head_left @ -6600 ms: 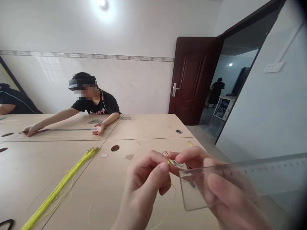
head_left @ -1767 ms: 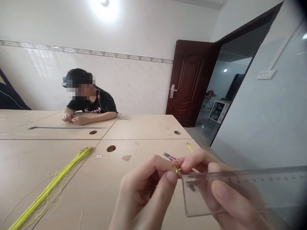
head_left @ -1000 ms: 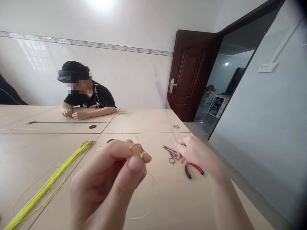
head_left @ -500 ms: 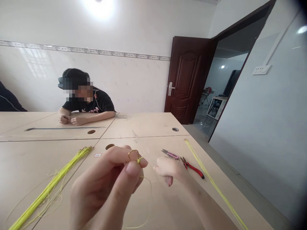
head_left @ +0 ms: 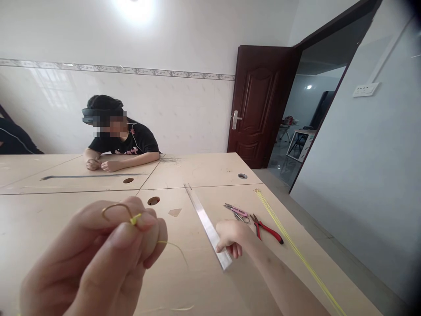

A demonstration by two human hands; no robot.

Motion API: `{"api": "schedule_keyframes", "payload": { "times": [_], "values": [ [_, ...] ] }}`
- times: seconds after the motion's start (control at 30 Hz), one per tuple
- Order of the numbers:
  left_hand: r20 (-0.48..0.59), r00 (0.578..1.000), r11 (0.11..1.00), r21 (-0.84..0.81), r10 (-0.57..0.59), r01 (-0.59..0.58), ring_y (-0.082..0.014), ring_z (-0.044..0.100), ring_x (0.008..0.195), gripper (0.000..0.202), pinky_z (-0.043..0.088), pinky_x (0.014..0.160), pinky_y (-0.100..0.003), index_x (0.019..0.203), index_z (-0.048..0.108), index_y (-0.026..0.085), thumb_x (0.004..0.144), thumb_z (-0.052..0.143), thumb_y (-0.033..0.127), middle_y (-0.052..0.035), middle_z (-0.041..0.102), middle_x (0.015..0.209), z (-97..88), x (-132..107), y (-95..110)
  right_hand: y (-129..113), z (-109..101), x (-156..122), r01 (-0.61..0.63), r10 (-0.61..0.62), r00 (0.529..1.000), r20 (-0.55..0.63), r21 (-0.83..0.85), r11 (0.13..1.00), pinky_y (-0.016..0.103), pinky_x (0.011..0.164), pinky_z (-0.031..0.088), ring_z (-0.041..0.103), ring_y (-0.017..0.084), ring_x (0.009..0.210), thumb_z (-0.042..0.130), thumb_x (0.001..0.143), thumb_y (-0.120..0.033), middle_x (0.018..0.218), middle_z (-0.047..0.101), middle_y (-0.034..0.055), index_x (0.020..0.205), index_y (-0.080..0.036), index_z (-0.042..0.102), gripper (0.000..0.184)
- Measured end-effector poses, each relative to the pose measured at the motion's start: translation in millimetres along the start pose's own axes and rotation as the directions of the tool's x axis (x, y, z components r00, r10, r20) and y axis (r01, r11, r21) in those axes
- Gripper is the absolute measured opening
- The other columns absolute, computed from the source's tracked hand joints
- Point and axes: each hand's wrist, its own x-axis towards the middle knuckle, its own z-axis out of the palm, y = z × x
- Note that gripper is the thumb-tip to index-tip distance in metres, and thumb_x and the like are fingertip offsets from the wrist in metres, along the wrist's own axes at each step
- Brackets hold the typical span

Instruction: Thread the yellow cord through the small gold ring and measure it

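My left hand (head_left: pixel 94 259) is close to the camera, thumb and fingertips pinched on a gold fish hook (head_left: pixel 115 205). The hook's bend stands up above the thumb. At its shank a yellow line (head_left: pixel 135 219) is knotted, and a thin length of it trails out behind the fingers. Over the table to the right, my right hand (head_left: pixel 234 233) has its fingers curled round a clear ruler (head_left: pixel 201 213) near its close end. Part of the ruler is hidden under that hand. Just beyond lie pink-handled scissors (head_left: pixel 239 211) and red-handled pliers (head_left: pixel 270 234).
Yellow lines (head_left: pixel 289 245) run along the table's right edge. Round cable holes (head_left: pixel 153 200) pierce the tabletop (head_left: pixel 210 171). Across the table a person (head_left: pixel 138 138) leans on their forearms near a dark strand bundle (head_left: pixel 92 176). A brown door (head_left: pixel 259 105) stands open behind.
My left hand has moved left and nearer with the hook, now covering the yellow bundle and label there. The ruler shows more plainly under my right hand, which is slightly lower.
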Motion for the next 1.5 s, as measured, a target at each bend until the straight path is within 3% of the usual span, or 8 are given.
{"api": "schedule_keyframes", "payload": {
  "times": [0.07, 0.13, 0.3, 0.43, 0.67, 1.0, 1.27, 1.5],
  "values": [
    [0.043, 0.999, 1.000, 0.011, 0.016, -0.016, -0.0099, 0.045, 0.044, 0.022, 0.039, 0.040, -0.023, 0.069, 0.057, 0.023, 0.073, 0.064, 0.043, 0.0034, 0.052, 0.052, 11.7, -3, 4, 0, -3, -13, 0.073, -0.067, 0.986, -0.154, 0.034, 0.997, 0.034, 0.070, 0.053, 0.062, 0.016, 0.081, 0.055, 0.087, -0.030, 0.098, 0.063, 0.0050, 0.102, -0.013, 0.058, 0.023],
    [0.089, 0.996, 0.999, 0.032, 0.019, -0.022, -0.0110, 0.045, 0.045, 0.021, 0.040, 0.041, -0.024, 0.067, 0.058, 0.022, 0.075, 0.062, 0.041, 0.0039, 0.048, 0.047, 24.7, -4, 5, 0, -5, -33, 0.195, -0.160, 0.915, -0.370, 0.058, 0.979, 0.034, 0.071, 0.052, 0.062, 0.015, 0.081, 0.054, 0.088, -0.032, 0.095, 0.063, 0.0046, 0.098, -0.013, 0.060, 0.022],
    [0.233, 0.972, 0.997, 0.068, 0.016, -0.033, -0.0108, 0.041, 0.046, 0.022, 0.034, 0.041, -0.023, 0.064, 0.055, 0.020, 0.081, 0.056, 0.034, 0.0037, 0.045, 0.050, 39.9, -6, 0, 0, -3, -99, 0.603, -0.339, 0.510, -0.791, 0.047, 0.796, 0.033, 0.076, 0.051, 0.060, 0.015, 0.083, 0.033, 0.095, -0.040, 0.089, 0.062, 0.0034, 0.091, -0.017, 0.058, 0.034],
    [0.421, 0.907, 0.997, 0.076, -0.008, -0.027, -0.0102, 0.034, 0.049, 0.023, 0.028, 0.044, -0.023, 0.068, 0.050, 0.021, 0.089, 0.045, 0.028, 0.0046, 0.040, 0.056, 42.2, -9, -6, 9, 10, -137, 0.796, -0.323, 0.281, -0.904, 0.032, 0.604, 0.025, 0.064, 0.056, 0.063, 0.014, 0.083, 0.030, 0.094, -0.047, 0.097, 0.058, 0.0015, 0.100, -0.024, 0.053, 0.033],
    [0.539, 0.842, 0.988, 0.141, -0.030, -0.055, -0.0116, 0.034, 0.054, 0.021, 0.028, 0.046, -0.023, 0.073, 0.050, 0.022, 0.091, 0.040, 0.025, 0.0035, 0.045, 0.062, 49.5, -15, -7, 15, 20, -152, 0.921, -0.342, 0.071, -0.937, -0.070, 0.384, 0.027, 0.065, 0.059, 0.060, 0.016, 0.089, 0.051, 0.088, -0.028, 0.103, 0.058, 0.0015, 0.100, -0.027, 0.060, 0.014],
    [0.557, 0.830, 0.979, 0.148, 0.037, -0.142, -0.0101, 0.033, 0.054, 0.021, 0.028, 0.044, -0.020, 0.073, 0.049, 0.024, 0.092, 0.040, 0.022, 0.0059, 0.043, 0.061, 53.1, -20, -10, 15, 19, -152, 0.873, -0.406, -0.081, -0.910, -0.261, 0.412, 0.018, 0.068, 0.055, 0.059, 0.010, 0.082, 0.055, 0.084, -0.012, 0.086, 0.060, -0.0008, 0.087, -0.022, 0.058, 0.011],
    [0.504, 0.842, 0.878, 0.296, 0.191, -0.376, -0.0089, 0.036, 0.054, 0.019, 0.030, 0.044, -0.017, 0.073, 0.047, 0.022, 0.087, 0.043, 0.010, 0.0056, 0.042, 0.062, 53.6, -24, -15, 16, 16, -147, 0.618, -0.506, -0.264, -0.821, -0.547, 0.564, 0.025, 0.075, 0.049, 0.058, 0.013, 0.086, 0.053, 0.083, -0.006, 0.089, 0.062, 0.0039, 0.089, -0.016, 0.056, 0.012],
    [0.497, 0.839, 0.877, 0.276, 0.219, -0.393, -0.0081, 0.036, 0.051, 0.020, 0.030, 0.043, -0.017, 0.070, 0.048, 0.022, 0.083, 0.046, 0.008, 0.0067, 0.042, 0.058, 55.2, -20, -13, 17, 19, -145, 0.508, -0.566, -0.263, -0.782, -0.611, 0.607, 0.025, 0.076, 0.048, 0.058, 0.014, 0.090, 0.052, 0.085, -0.008, 0.093, 0.061, 0.0051, 0.091, -0.017, 0.054, 0.011]
  ]
}}
